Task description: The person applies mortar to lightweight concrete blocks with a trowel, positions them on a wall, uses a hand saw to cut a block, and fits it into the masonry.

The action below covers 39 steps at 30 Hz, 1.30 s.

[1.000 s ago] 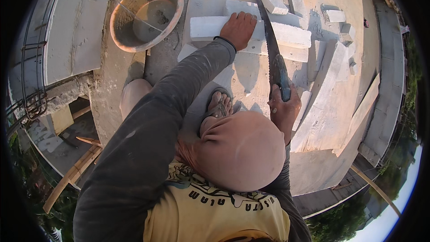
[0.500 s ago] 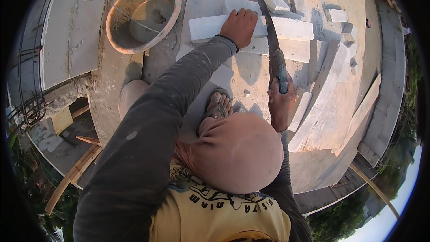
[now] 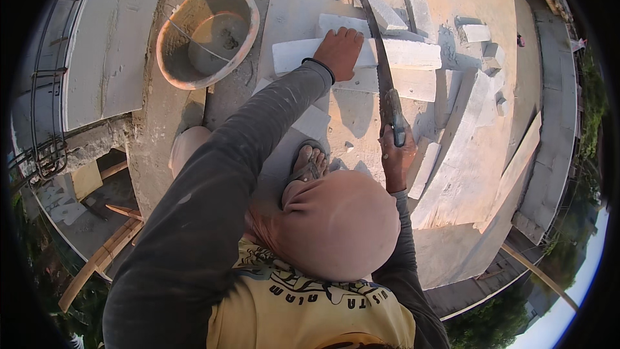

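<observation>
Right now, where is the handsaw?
In the head view, the handsaw is right of centre in the upper half, its handle in the right hand and its blade crossing the white block, just right of the left hand.

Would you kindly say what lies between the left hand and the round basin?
The head view shows the left end of the white block, then a strip of floor.

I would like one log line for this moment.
left hand: on white block | right hand: gripping handsaw | blade: across block | basin: left of block
</observation>
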### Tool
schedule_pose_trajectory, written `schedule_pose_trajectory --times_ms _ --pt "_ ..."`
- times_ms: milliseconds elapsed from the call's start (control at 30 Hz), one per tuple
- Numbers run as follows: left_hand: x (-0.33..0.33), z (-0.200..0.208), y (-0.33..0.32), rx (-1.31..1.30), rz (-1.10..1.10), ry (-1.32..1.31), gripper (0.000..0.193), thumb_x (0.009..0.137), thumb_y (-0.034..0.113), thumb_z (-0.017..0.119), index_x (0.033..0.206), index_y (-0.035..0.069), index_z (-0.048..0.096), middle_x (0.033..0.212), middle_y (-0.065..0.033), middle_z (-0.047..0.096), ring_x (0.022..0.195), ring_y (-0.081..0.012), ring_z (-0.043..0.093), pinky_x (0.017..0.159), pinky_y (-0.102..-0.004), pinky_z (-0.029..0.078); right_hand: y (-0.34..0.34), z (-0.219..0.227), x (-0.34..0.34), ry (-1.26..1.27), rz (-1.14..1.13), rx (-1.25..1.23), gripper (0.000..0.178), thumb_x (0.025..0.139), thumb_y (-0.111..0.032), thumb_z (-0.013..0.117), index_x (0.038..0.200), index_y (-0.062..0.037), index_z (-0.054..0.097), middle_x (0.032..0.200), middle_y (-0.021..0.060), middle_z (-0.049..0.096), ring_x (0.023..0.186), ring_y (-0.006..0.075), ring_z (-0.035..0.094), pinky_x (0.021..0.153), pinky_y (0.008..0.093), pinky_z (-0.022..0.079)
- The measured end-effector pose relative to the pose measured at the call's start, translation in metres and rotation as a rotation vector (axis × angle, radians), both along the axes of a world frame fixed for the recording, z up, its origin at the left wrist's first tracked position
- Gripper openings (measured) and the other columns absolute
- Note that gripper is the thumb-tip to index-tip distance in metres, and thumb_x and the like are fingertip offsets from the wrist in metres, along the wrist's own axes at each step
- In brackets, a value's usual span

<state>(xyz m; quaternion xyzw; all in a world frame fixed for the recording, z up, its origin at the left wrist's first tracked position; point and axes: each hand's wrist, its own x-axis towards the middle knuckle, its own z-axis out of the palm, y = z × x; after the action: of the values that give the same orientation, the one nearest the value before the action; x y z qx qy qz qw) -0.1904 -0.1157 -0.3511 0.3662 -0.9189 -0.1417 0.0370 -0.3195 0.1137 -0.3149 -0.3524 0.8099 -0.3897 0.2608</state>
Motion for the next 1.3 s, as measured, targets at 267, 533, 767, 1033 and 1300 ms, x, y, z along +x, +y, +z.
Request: schedule_pose_trajectory --times_ms 267,533,767,1033,1300 --pt "0.005 0.008 0.006 -0.037 -0.068 -0.081 0.078 0.069 0.025 0.08 0.134 -0.001 0.045 0.119 -0.0129 0.053 0.113 -0.0297 0.054 0.091 -0.0441 0.046 0.031 -0.062 0.005 0.01 0.041 -0.118 0.031 0.092 -0.016 0.065 0.118 0.0001 0.06 0.077 0.0082 0.067 0.067 0.0134 0.064 0.059 0.0294 0.051" --pt "0.0 0.041 0.044 0.012 0.017 0.008 0.083 0.071 0.038 0.082 0.134 -0.002 0.046 0.126 -0.0169 0.052 0.117 -0.0325 0.051 0.097 -0.0463 0.042 0.087 -0.006 0.008 0.063 -0.062 0.056 0.03 0.089 -0.017 0.069 0.112 0.0016 0.063 0.07 0.0081 0.065 0.059 0.0129 0.062 0.055 0.0302 0.05" --pt "0.007 0.014 0.022 0.192 0.002 0.046 0.089 0.064 0.038 0.089 0.132 -0.003 0.05 0.118 -0.0171 0.055 0.116 -0.0335 0.05 0.098 -0.0442 0.042 0.087 0.006 0.026 -0.009 -0.041 0.097 0.04 0.088 -0.013 0.068 0.124 0.003 0.06 0.099 0.0207 0.071 0.083 0.0294 0.072 0.074 0.0386 0.055" --pt "0.017 0.0 -0.022 -0.018 0.022 0.072 0.087 0.064 0.034 0.087 0.134 0.0 0.049 0.117 -0.0139 0.055 0.116 -0.0307 0.049 0.099 -0.0454 0.04 0.041 -0.029 0.037 0.107 -0.007 -0.093 0.038 0.092 -0.025 0.07 0.118 0.0024 0.061 0.072 0.0095 0.066 0.06 0.0166 0.063 0.056 0.0315 0.05" --pt "0.008 0.002 -0.021 0.003 0.104 -0.033 0.084 0.065 0.032 0.084 0.135 0.002 0.049 0.121 -0.013 0.055 0.118 -0.0306 0.05 0.1 -0.047 0.039 0.047 -0.015 0.036 0.101 -0.002 -0.105 0.048 0.093 -0.019 0.068 0.134 0.0012 0.055 0.082 0.0114 0.069 0.061 0.0137 0.062 0.055 0.0275 0.051"
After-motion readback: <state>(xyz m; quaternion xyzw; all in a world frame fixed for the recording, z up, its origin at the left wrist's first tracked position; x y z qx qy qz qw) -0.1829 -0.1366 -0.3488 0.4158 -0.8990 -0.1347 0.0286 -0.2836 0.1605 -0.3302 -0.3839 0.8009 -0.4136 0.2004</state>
